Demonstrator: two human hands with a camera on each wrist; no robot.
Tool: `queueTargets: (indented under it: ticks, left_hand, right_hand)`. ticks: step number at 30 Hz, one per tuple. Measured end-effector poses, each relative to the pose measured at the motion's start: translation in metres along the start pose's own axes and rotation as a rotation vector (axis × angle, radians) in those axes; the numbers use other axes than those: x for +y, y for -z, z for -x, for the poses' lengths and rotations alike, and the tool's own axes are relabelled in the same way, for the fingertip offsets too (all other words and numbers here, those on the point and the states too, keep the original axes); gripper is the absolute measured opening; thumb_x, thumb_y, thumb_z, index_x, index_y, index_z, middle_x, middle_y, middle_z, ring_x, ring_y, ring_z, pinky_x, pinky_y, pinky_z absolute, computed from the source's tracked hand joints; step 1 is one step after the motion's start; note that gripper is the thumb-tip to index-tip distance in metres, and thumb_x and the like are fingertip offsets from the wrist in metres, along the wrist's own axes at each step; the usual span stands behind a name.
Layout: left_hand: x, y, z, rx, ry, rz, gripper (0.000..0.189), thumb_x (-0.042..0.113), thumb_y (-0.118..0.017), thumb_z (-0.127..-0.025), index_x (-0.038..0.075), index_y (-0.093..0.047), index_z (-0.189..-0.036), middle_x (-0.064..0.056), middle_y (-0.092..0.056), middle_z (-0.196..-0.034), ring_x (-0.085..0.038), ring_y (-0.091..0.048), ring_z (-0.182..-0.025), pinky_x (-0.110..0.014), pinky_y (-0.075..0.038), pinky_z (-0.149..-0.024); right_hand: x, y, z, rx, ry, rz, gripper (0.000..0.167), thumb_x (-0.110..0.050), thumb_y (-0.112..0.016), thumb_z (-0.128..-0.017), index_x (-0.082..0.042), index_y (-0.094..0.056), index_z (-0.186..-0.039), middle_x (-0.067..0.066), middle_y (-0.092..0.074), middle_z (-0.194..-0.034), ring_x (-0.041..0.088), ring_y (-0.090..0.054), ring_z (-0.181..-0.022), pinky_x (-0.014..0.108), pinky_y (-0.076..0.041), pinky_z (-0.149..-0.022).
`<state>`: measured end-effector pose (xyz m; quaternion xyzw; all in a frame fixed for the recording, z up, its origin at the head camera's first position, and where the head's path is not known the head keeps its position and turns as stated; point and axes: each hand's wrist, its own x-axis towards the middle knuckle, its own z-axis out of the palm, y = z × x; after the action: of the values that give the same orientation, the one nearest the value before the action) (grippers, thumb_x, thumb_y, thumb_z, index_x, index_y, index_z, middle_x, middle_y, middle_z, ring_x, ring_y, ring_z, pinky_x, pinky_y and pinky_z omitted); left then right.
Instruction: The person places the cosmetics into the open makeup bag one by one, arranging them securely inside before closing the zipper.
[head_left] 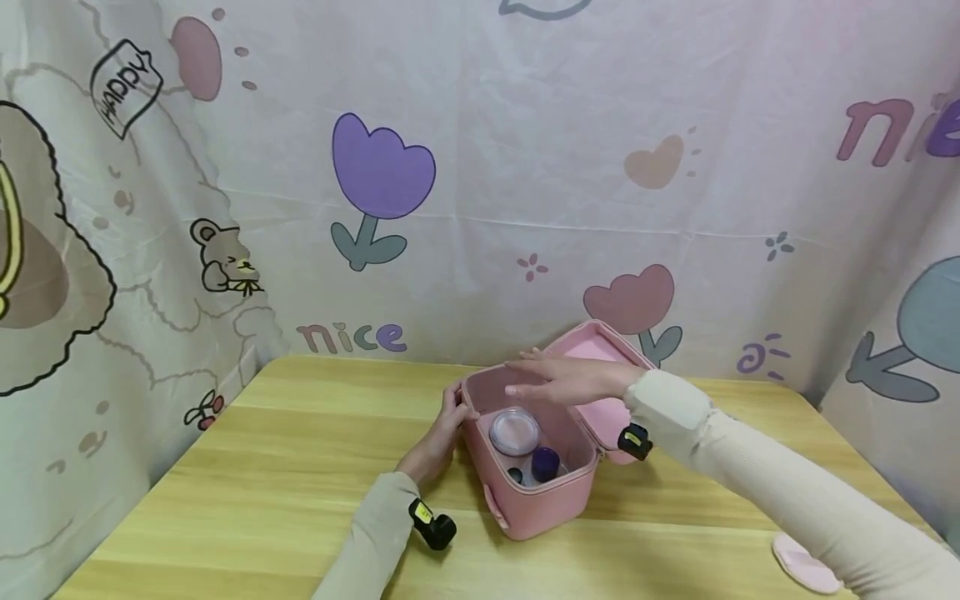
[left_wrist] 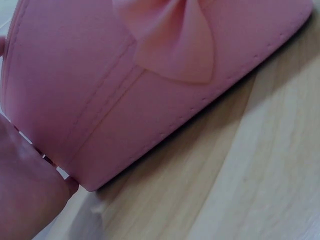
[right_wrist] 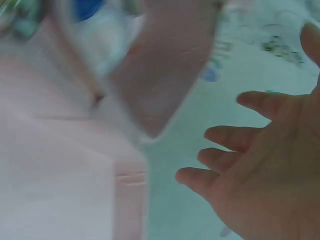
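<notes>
A pink zip-up cosmetic case (head_left: 536,507) stands on the table with its lid (head_left: 609,414) swung over to the right. My left hand (head_left: 437,437) grips the case's far left corner, thumb at the rim. Over the far part of the opening, my right hand (head_left: 573,377) is held flat with fingers spread, and nothing is in it. Inside the case lie a round clear container (head_left: 514,431), a dark-purple-capped jar (head_left: 545,464) and a small dark item (head_left: 515,475). In the left wrist view, a pink fabric bow (left_wrist: 172,47) sits on the case's side.
A pink flat oval item (head_left: 804,563) lies near the table's front right, partly behind the right sleeve. The wood-grain table (head_left: 322,442) meets a printed cloth backdrop (head_left: 510,150) at the back and sides.
</notes>
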<state>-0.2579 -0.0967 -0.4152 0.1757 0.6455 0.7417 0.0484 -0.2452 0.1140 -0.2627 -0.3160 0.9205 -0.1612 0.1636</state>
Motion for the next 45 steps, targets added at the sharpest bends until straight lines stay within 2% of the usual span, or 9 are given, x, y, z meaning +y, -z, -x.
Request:
queueTargets:
  ticks: [8, 16, 20, 22, 26, 29, 35, 40, 45]
  left_hand:
    - [0.003, 0.001, 0.001, -0.019, 0.01, -0.009, 0.074, 0.012, -0.044, -0.08, 0.001, -0.009, -0.144, -0.023, -0.009, -0.149, -0.038, -0.007, -0.139, -0.056, 0.002, -0.112]
    - [0.004, -0.003, -0.002, -0.03, 0.006, -0.014, 0.075, 0.012, -0.044, -0.08, 0.0, -0.007, -0.144, -0.024, -0.007, -0.149, -0.039, -0.005, -0.139, -0.056, 0.003, -0.112]
    - [0.004, -0.003, -0.002, -0.028, 0.004, -0.028, 0.076, 0.012, -0.044, -0.08, -0.001, -0.007, -0.144, -0.024, -0.007, -0.149, -0.039, -0.005, -0.139, -0.057, 0.003, -0.111]
    - [0.005, -0.003, -0.003, -0.03, 0.006, -0.036, 0.076, 0.013, -0.044, -0.08, 0.0, -0.007, -0.145, -0.024, -0.007, -0.149, -0.039, -0.004, -0.139, -0.057, 0.003, -0.111]
    - [0.006, -0.003, -0.004, -0.034, 0.015, -0.042, 0.078, 0.014, -0.045, -0.081, 0.001, -0.006, -0.147, -0.023, -0.005, -0.151, -0.039, -0.002, -0.14, -0.057, 0.004, -0.111]
    - [0.007, -0.002, -0.004, -0.032, 0.017, -0.038, 0.078, 0.014, -0.045, -0.08, 0.002, -0.006, -0.147, -0.023, -0.004, -0.152, -0.038, -0.001, -0.141, -0.056, 0.004, -0.111]
    - [0.007, 0.001, -0.003, -0.033, 0.016, -0.025, 0.079, 0.013, -0.044, -0.08, 0.002, -0.003, -0.148, -0.022, -0.002, -0.153, -0.037, 0.0, -0.141, -0.054, 0.004, -0.112]
    - [0.006, 0.004, -0.002, -0.037, 0.022, -0.026, 0.079, 0.014, -0.044, -0.081, 0.002, -0.003, -0.148, -0.022, -0.001, -0.153, -0.037, 0.001, -0.141, -0.054, 0.005, -0.112]
    - [0.003, 0.005, 0.0, -0.055, 0.036, -0.023, 0.079, 0.014, -0.044, -0.081, 0.002, -0.002, -0.147, -0.022, 0.0, -0.152, -0.037, 0.002, -0.141, -0.053, 0.005, -0.112]
  right_hand:
    - [-0.004, 0.004, 0.032, 0.076, 0.069, -0.093, 0.061, -0.046, -0.036, -0.103, -0.009, -0.031, -0.151, 0.012, -0.024, -0.157, 0.028, -0.017, -0.144, 0.05, -0.017, -0.113]
    - [0.022, -0.004, 0.081, 0.388, 0.164, -0.273, 0.047, -0.022, -0.054, -0.1, -0.002, -0.046, -0.141, 0.013, -0.045, -0.144, 0.032, -0.04, -0.132, 0.05, -0.034, -0.106]
    - [0.037, -0.011, 0.102, 0.491, 0.128, -0.369, 0.045, -0.014, -0.057, -0.097, 0.002, -0.047, -0.139, 0.018, -0.045, -0.143, 0.038, -0.045, -0.127, 0.031, -0.042, -0.1]
    - [0.044, -0.013, 0.113, 0.536, 0.114, -0.398, 0.045, -0.012, -0.057, -0.097, 0.002, -0.048, -0.139, 0.019, -0.046, -0.142, 0.028, -0.052, -0.123, 0.025, -0.046, -0.093]
    - [0.052, -0.011, 0.135, 0.628, 0.129, -0.419, 0.042, -0.007, -0.055, -0.097, 0.001, -0.048, -0.139, 0.005, -0.054, -0.137, 0.01, -0.06, -0.11, 0.024, -0.052, -0.083]
    - [0.055, -0.008, 0.154, 0.709, 0.09, -0.377, 0.041, -0.007, -0.054, -0.098, -0.006, -0.051, -0.139, -0.008, -0.056, -0.133, 0.004, -0.059, -0.11, 0.019, -0.049, -0.083]
    - [0.077, -0.006, 0.185, 0.87, -0.019, -0.289, 0.04, -0.007, -0.052, -0.099, -0.01, -0.052, -0.139, -0.008, -0.056, -0.133, -0.002, -0.055, -0.111, 0.008, -0.041, -0.086]
    - [0.107, -0.015, 0.198, 0.984, -0.063, -0.323, 0.042, -0.003, -0.053, -0.098, -0.008, -0.05, -0.14, -0.01, -0.055, -0.134, -0.005, -0.052, -0.113, 0.006, -0.039, -0.086]
    - [0.136, -0.027, 0.207, 1.119, -0.152, -0.313, 0.048, -0.005, -0.055, -0.097, -0.017, -0.047, -0.143, -0.012, -0.05, -0.139, -0.008, -0.044, -0.117, 0.003, -0.034, -0.088]
